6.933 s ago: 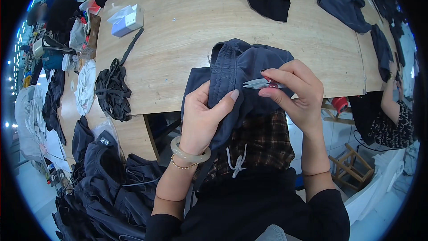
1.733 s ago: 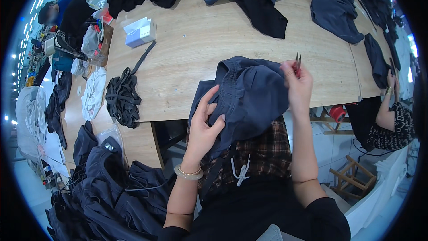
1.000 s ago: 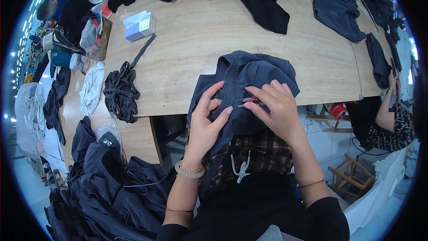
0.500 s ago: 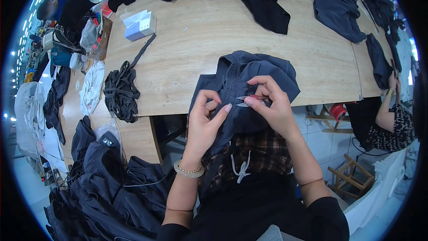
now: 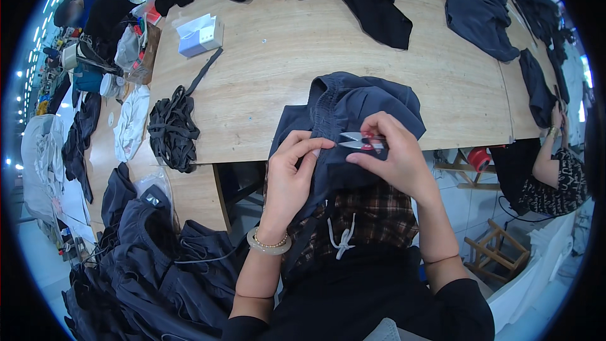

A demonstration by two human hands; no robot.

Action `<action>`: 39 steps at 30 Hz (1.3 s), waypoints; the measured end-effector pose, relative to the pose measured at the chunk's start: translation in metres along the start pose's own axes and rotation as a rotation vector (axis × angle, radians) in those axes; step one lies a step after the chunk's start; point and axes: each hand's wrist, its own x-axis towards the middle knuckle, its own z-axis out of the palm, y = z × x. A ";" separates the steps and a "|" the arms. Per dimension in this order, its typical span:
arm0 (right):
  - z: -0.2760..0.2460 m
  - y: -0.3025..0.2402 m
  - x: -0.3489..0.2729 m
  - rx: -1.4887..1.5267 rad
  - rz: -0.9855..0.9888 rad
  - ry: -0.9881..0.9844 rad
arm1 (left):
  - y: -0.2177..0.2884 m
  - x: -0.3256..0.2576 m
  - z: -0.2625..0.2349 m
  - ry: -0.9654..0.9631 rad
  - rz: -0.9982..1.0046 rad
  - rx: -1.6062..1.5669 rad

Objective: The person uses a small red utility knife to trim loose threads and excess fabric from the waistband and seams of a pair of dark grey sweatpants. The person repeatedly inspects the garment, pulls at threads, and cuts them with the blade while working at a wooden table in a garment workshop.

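A dark grey-blue garment (image 5: 385, 98) with a gathered elastic waistband (image 5: 326, 110) lies over the table's front edge and hangs toward my lap. My left hand (image 5: 293, 167) pinches the cloth beside the waistband, index finger and thumb close together. In my right hand (image 5: 392, 151) is a pair of small thread snips (image 5: 361, 141) with red parts on the handle. Its two pointed blades are spread and aim left, just short of my left fingertips. The snips' rear end is partly hidden by my right fingers.
On the wooden table (image 5: 252, 82) are a tissue box (image 5: 201, 35), a bundle of dark strips (image 5: 173, 132) and more dark garments (image 5: 372, 6) at the far side. Piled dark clothes (image 5: 164, 265) lie at lower left. Another person's arm (image 5: 548, 158) and a wooden stool (image 5: 497, 249) are at right.
My left fingers have closed down onto the cloth from a looser, raised pose. The right hand has shifted slightly, and more of the snips now shows, with the blades level.
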 end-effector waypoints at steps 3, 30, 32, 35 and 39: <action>-0.012 0.002 -0.002 -0.074 -0.001 0.034 | -0.006 0.003 -0.001 -0.035 -0.061 -0.126; 0.015 -0.008 -0.002 -0.185 -0.174 0.142 | -0.007 0.005 0.005 -0.033 -0.056 -0.266; 0.014 -0.009 -0.002 -0.188 -0.175 0.148 | -0.007 0.006 0.005 -0.039 -0.037 -0.264; 0.015 -0.007 -0.002 -0.186 -0.156 0.131 | -0.002 0.005 0.006 -0.045 -0.076 -0.288; 0.011 -0.006 -0.003 -0.072 -0.071 0.077 | -0.007 0.004 0.005 -0.051 -0.063 -0.258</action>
